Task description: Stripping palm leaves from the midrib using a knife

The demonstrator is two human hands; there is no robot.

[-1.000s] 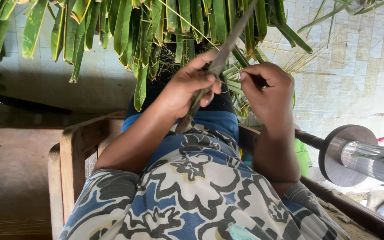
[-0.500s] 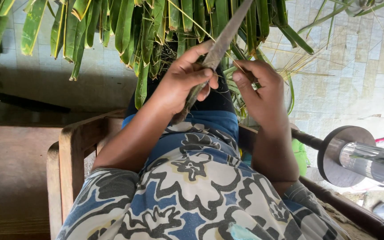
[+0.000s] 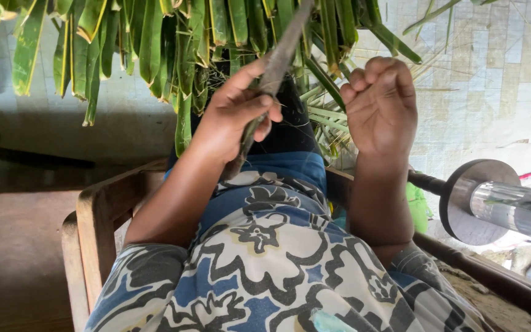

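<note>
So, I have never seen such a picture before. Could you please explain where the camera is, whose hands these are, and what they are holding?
There is no machine here. The camera sits on a person's head and looks down, so you see that person's own two bare hands and patterned shirt.

The left hand grips a long, worn knife, its blade pointing up and away. The right hand is closed in a fist; what it pinches, if anything, is hidden.

Beyond the hands lies a bundle of long green leaves, with thin pale strips beside them. The person sits in a wooden chair. At the right is a dark disc on a rod.
</note>
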